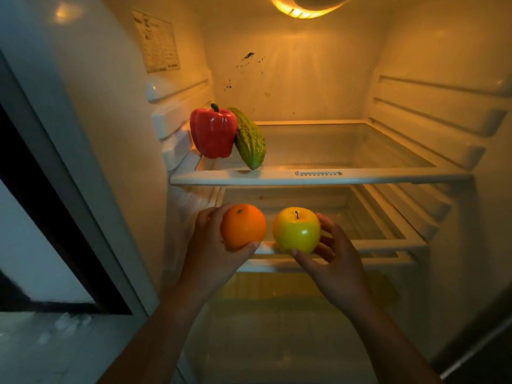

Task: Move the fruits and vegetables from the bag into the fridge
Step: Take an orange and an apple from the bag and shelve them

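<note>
I look into an open fridge lit from above. My left hand [210,245] grips an orange [243,225] and my right hand [332,259] grips a yellow-green apple [297,230]. Both fruits hover side by side in front of the lower glass shelf [388,242], below the upper shelf's front edge. On the upper glass shelf [318,177], at its left end, a red bell pepper [212,131] stands upright. A green bitter gourd [249,138] leans against its right side. The bag is out of view.
The fridge lamp [304,8] glows at the top. Ribbed shelf rails [432,112] line the right wall, and a label [156,41] sticks to the left wall. A crisper drawer [277,314] sits under the lower shelf. A dark-framed wall panel [55,217] lies left of the fridge.
</note>
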